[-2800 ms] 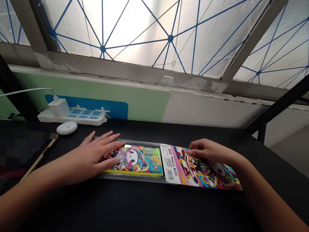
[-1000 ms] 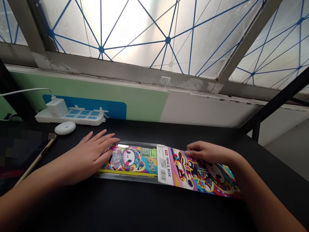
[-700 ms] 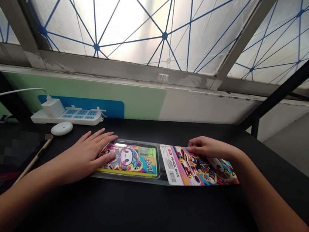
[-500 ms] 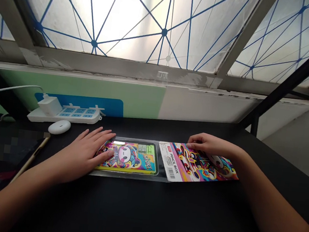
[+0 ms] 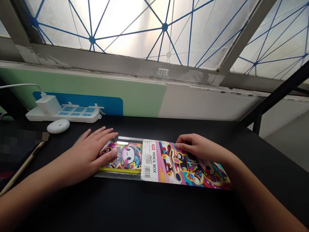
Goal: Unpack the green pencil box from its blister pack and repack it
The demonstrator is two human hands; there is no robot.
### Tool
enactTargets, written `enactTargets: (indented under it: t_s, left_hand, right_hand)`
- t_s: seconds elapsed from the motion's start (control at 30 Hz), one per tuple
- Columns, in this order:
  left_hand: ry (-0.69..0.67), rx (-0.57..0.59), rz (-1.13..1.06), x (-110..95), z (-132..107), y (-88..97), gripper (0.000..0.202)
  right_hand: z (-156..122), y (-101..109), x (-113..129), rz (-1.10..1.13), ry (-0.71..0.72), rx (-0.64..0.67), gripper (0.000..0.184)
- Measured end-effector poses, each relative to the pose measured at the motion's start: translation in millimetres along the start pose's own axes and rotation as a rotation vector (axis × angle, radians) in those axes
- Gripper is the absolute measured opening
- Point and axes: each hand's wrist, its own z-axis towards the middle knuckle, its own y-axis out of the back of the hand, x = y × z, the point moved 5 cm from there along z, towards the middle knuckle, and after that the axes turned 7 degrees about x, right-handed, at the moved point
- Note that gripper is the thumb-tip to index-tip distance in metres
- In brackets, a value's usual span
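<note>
A colourful pencil box (image 5: 127, 157) with a cartoon face lies in a clear plastic case on the black desk (image 5: 160, 213). My left hand (image 5: 90, 153) rests flat on its left end, fingers spread. A pink printed card sleeve (image 5: 182, 165) marked PENCIL BOX covers the box's right part. My right hand (image 5: 198, 147) lies on the sleeve's far edge, fingers curled on it.
A white power strip (image 5: 65, 111) with a plugged-in charger sits at the back left, by the green wall panel. A white oval case (image 5: 57, 126) lies in front of it. A cable (image 5: 9, 185) and a dark blurred object are at the left edge.
The card sleeve has slid left over the pencil box, covering more of it, with my right hand moving left along with it. My left hand has stayed on the box's left end.
</note>
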Motion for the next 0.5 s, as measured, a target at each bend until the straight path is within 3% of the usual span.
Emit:
enactTargets:
  t_s: [0.17, 0.3, 0.4, 0.5]
  left_hand:
    - [-0.024, -0.016, -0.241, -24, -6, 0.2, 0.064]
    - [-0.055, -0.124, -0.588, -32, -12, 6.8, 0.056]
    - [-0.087, -0.323, -0.804, -20, -12, 17.8, 0.046]
    - [-0.020, -0.521, -0.975, 6, -7, 22.0, 0.046]
  right_hand:
    - [8, -18, 24, -0.007, 0.036, -0.087, 0.046]
    - [10, -24, 31, -0.049, 0.026, -0.107, 0.042]
    - [9, -23, 31, -0.063, 0.035, -0.084, 0.041]
    - [5, -18, 27, -0.059, 0.041, -0.044, 0.044]
